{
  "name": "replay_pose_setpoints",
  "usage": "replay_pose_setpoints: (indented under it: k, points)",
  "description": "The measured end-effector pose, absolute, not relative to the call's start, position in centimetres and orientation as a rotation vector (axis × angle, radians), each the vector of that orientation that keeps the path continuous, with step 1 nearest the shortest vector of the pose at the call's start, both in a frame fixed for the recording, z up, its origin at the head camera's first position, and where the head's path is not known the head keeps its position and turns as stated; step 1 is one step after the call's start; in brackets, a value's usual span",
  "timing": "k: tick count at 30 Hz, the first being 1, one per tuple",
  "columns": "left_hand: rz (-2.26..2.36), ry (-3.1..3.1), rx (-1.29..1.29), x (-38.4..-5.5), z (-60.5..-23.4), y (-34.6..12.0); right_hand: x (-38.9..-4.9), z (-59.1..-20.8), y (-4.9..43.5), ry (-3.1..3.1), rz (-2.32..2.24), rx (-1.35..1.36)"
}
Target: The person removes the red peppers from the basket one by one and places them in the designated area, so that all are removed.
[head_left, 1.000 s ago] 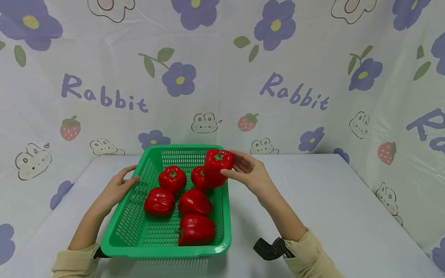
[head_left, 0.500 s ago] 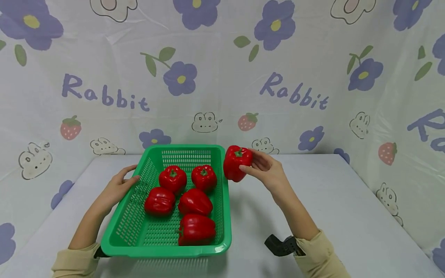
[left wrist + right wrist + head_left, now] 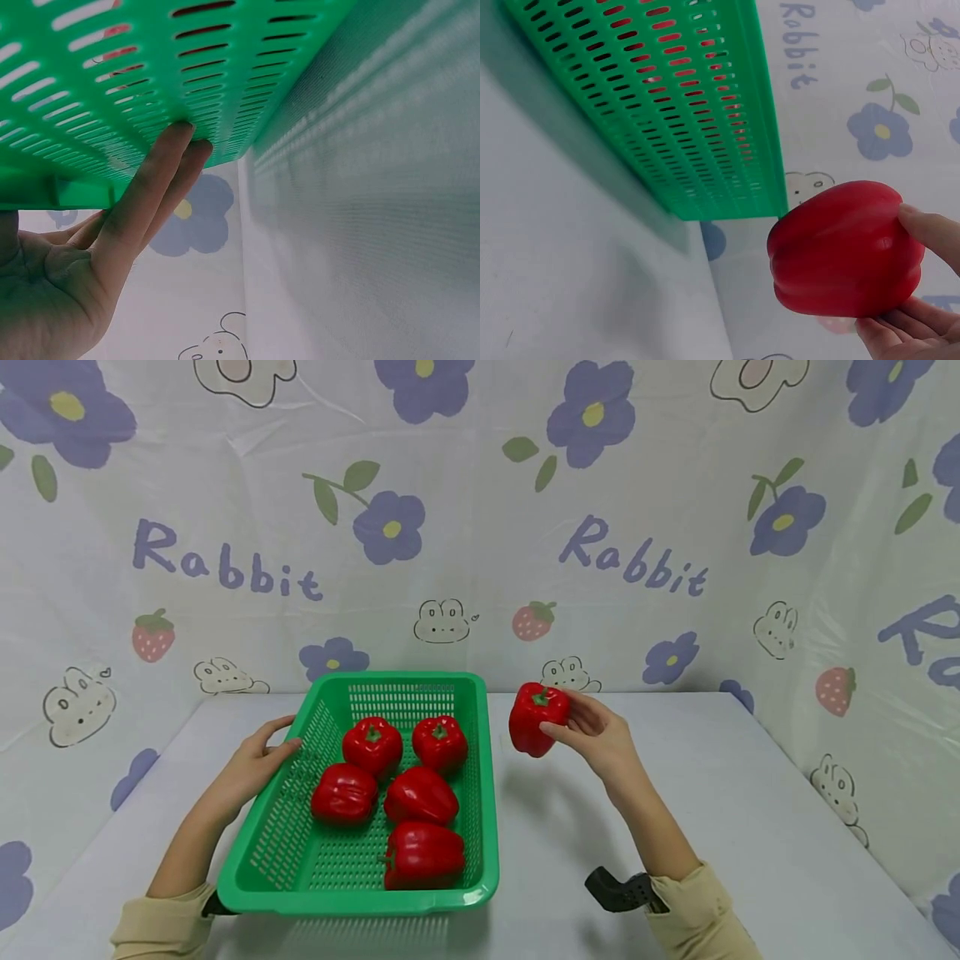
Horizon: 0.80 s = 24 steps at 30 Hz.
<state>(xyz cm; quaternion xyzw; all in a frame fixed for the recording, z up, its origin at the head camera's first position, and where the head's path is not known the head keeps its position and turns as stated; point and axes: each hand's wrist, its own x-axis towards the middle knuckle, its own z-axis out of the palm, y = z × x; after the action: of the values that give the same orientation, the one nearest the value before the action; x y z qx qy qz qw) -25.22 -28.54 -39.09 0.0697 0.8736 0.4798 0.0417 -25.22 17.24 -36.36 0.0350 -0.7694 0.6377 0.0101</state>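
Observation:
My right hand (image 3: 603, 745) holds a red bell pepper (image 3: 528, 724) between thumb and fingers, above the table just right of the basket. Its green stem faces up. In the right wrist view this bell pepper (image 3: 844, 251) hangs beside the basket's outer wall, gripped at one end. My left hand (image 3: 251, 770) grips the left rim of the green plastic basket (image 3: 489, 827), thumb over the rim. In the left wrist view its fingers (image 3: 154, 184) lie along the slotted outer wall. Several more red peppers (image 3: 423, 856) sit inside the basket, some upright, some on their sides.
The white table (image 3: 720, 810) extends to the right of the basket. Behind it hangs a patterned curtain (image 3: 465, 460) with flowers and rabbits, which also runs along the right side. A black wrist device (image 3: 618, 891) is strapped at the right sleeve.
My right hand has carried the bell pepper rightward, from over the basket's far right corner past the rim to above the table. The left hand and the basket have stayed put.

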Motion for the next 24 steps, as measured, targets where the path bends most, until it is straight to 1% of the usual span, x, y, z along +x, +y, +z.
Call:
replay_pose_setpoints:
  k: [24]
  points:
    - [1.485, 2.657, 0.216, -25.2, -39.0, -28.6, -26.0, -40.4, 19.1, -2.457, 1.953, -0.099]
